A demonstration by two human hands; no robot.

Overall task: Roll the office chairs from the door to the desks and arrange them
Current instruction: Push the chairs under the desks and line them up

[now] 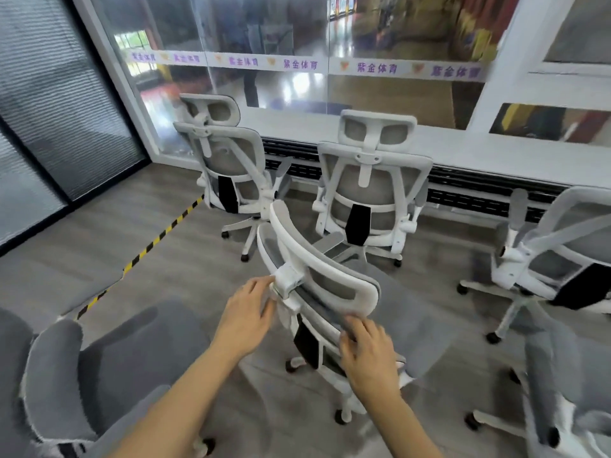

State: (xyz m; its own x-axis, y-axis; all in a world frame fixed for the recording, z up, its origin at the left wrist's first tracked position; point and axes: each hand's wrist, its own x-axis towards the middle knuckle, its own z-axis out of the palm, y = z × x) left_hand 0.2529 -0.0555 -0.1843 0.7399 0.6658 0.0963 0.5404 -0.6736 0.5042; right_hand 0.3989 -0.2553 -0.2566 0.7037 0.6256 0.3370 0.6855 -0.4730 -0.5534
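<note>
Gripping chair (317, 279) backrest: right fingers (355, 325) | left fingers (261, 285) touching bracket (blurred)

Single head-worn view, looking forward and down, close over chairs (317, 292), facing desk (463, 150)

The left hand (246, 320) touches the headrest joint of the held chair (317, 285), and the right hand (368, 352) curls over its backrest edge just to the right. Beyond the grip, the far-left chair (231, 166) and the far-middle chair (370, 180) stand side by side against the desk (496, 150), with the right chair (555, 246) further right. Nearer than the grip, the near-left chair (66, 375) and the near-right chair (555, 391) flank it.
</note>
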